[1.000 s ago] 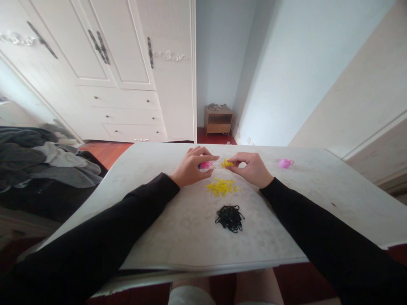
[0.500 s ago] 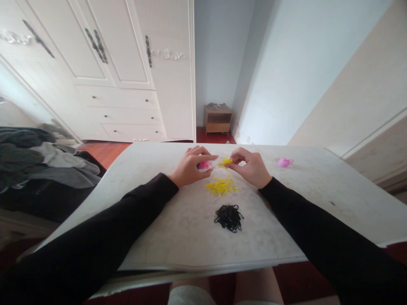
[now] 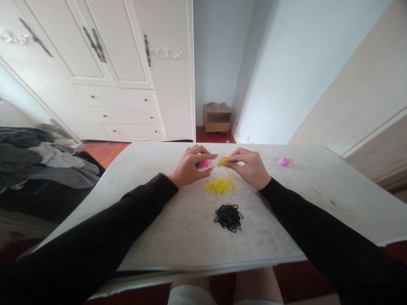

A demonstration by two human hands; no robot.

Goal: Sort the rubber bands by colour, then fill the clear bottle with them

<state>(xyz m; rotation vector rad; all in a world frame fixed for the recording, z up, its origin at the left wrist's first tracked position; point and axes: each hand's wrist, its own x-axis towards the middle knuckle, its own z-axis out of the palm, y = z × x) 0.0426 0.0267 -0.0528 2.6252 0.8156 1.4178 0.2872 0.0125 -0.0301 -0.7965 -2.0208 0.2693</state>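
On the far part of the white table (image 3: pixel 171 237), my left hand (image 3: pixel 190 166) curls around what looks like a small clear container with pink bands (image 3: pixel 205 163) inside. Its thumb and fingers sit on either side of it. Just to the right, my right hand (image 3: pixel 252 167) pinches a small bunch of yellow rubber bands (image 3: pixel 222 161) near the container's open-looking end. A loose pile of yellow rubber bands (image 3: pixel 221 185) lies below both hands. Closer to me is a heap of black rubber bands (image 3: pixel 228 218).
A small pink object (image 3: pixel 284 162) rests on the table at the right. Beyond the table stand a white wardrobe (image 3: pixel 121 63) and a wooden nightstand (image 3: pixel 218 118). Clothes (image 3: pixel 60 161) are piled at the left.
My right hand has shifted slightly left with the pinched yellow rubber bands, closer to the container. My left hand stays in place.
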